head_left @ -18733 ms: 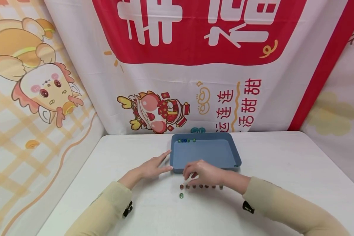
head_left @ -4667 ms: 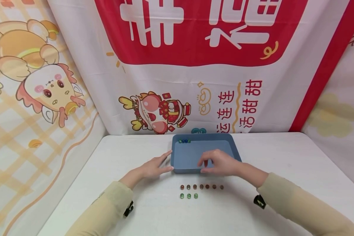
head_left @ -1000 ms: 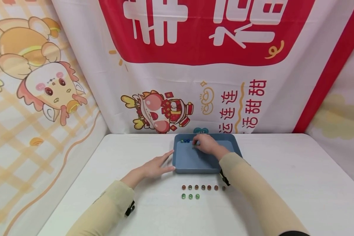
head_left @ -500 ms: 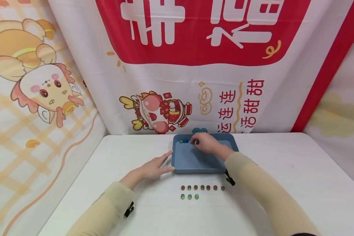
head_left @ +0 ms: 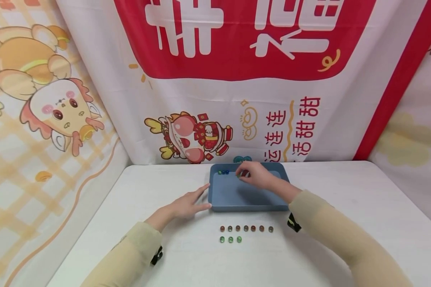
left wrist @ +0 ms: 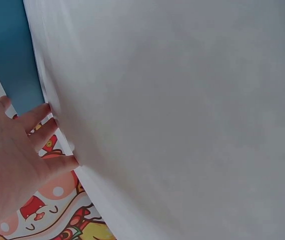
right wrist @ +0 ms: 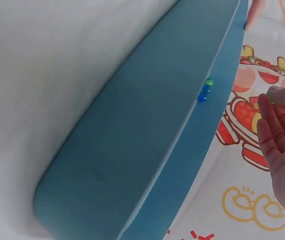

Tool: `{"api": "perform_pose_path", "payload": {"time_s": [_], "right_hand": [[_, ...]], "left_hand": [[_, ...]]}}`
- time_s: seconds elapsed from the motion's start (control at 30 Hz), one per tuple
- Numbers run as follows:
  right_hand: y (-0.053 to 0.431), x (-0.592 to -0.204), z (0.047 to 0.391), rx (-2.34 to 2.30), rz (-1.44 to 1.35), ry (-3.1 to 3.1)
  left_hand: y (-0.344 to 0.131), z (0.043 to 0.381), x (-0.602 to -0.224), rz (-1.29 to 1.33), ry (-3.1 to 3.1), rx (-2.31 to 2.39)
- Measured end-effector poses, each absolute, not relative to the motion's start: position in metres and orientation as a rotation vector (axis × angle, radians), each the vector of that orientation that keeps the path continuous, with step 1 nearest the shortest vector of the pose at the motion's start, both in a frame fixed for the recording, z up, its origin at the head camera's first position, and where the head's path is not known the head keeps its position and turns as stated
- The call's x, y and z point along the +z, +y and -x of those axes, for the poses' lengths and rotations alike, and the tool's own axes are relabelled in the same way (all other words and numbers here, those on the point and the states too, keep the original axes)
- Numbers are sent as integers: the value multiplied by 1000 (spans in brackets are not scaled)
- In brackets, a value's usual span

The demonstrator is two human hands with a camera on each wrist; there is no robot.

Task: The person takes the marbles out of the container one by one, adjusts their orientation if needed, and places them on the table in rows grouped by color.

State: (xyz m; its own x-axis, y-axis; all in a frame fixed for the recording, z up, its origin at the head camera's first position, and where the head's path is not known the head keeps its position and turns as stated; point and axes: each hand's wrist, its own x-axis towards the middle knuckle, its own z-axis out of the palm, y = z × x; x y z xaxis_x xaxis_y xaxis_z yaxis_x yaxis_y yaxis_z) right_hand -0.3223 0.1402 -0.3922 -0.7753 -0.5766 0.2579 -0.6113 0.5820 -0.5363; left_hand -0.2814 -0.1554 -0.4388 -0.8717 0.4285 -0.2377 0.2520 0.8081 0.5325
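In the head view my right hand [head_left: 256, 175] is over the far part of the blue tray [head_left: 230, 195]. Between thumb and index finger it pinches a green marble [right wrist: 270, 96], mostly covered by the fingertips. Along the tray's far wall sit one green marble [right wrist: 209, 81] and two blue marbles [right wrist: 202, 97], side by side. My left hand [head_left: 186, 203] lies spread on the table, thumb and fingertips at the tray's left side. On the table in front of the tray, several brownish marbles [head_left: 246, 229] form a row, with three green marbles [head_left: 230, 239] in a shorter row nearer me.
The white table [head_left: 165, 263] backs onto a hanging cloth [head_left: 186, 91] printed with red shapes and cartoon figures. A patterned wall covering [head_left: 57, 159] borders it on the left. The tray's raised rim stands between the right hand and the marble rows.
The nearer row grew from one green marble to three. Within the last seconds my right hand reached the tray's far wall, took a green marble there and drew back slightly. The left hand stayed.
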Motion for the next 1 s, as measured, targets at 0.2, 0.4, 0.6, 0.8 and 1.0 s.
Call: {"api": "perform_pose_path", "payload": {"time_s": [0.2, 0.4, 0.6, 0.8, 1.0], "right_hand": [[148, -388, 307, 1049, -1032, -2689], [155, -382, 288, 1122, -1039, -2657], [160, -382, 269, 1173, -1083, -2603], [162, -384, 248, 1275, -1071, -2600], [164, -395, 230, 1318, -1126, -2594]], "left_hand": [[-156, 282, -439, -521, 2640, 710], [-155, 282, -439, -520, 2644, 709], [-155, 283, -440, -522, 2647, 704], [-155, 281, -438, -507, 2644, 706], [-154, 279, -437, -495, 2645, 707]]}}
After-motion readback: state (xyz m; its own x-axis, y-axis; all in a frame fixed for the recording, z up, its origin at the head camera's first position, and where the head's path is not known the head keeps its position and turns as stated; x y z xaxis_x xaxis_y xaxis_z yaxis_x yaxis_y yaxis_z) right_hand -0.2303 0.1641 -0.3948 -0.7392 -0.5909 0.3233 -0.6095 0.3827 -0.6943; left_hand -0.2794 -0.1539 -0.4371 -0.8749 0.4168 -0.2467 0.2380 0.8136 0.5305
